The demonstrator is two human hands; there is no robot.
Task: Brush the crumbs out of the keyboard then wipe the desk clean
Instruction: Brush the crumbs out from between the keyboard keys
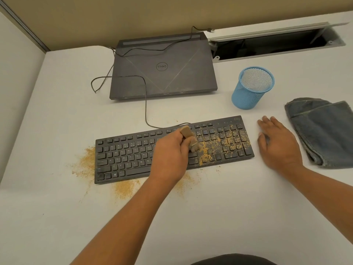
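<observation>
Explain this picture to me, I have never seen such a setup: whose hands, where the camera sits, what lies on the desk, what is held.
There is no machine here: one camera worn on a person's head looks down at their two bare hands. The left hand grips a small brush over a black keyboard, whose right half is strewn with crumbs; more lie on the white desk along its left and front edges. The right hand rests flat on the desk, holding nothing. Also there: a closed laptop, a blue mesh cup and a folded cloth.
</observation>
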